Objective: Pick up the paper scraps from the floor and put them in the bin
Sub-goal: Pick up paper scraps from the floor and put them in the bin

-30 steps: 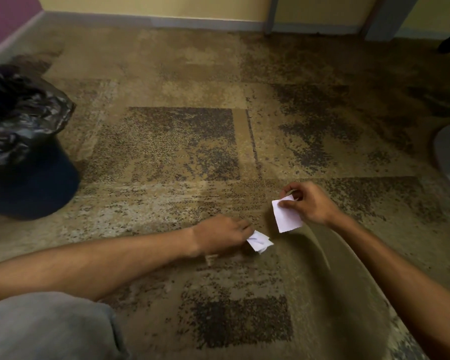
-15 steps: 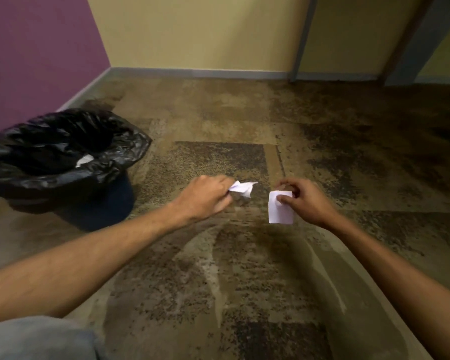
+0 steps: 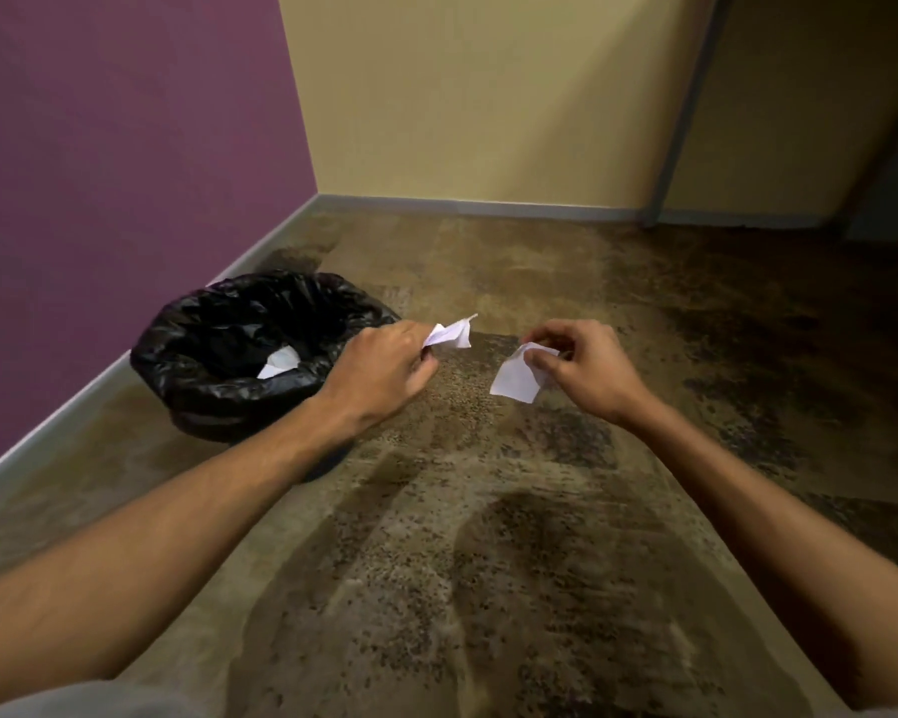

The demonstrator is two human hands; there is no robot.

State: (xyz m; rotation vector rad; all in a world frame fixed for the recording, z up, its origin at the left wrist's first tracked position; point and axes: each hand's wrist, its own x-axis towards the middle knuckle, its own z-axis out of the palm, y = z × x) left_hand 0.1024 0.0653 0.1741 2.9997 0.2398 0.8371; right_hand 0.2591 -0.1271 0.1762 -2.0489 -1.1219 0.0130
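I judge both scraps feather-light and limp, so a pinch at one edge suffices. My left hand point(image 3: 384, 362) is closed on the crumpled scrap point(image 3: 452, 335), which sticks out past its fingertips just beside the bin point(image 3: 188, 401); my right hand point(image 3: 579, 367) pinches the flat scrap point(image 3: 514, 380), hanging below thumb and forefinger.

I'm in a plain indoor room corner: worn carpet point(image 3: 540, 510), purple wall point(image 3: 125, 173) meeting yellow wall point(image 3: 488, 95), lined bin point(image 3: 219, 401) by the skirting point(image 3: 63, 412).
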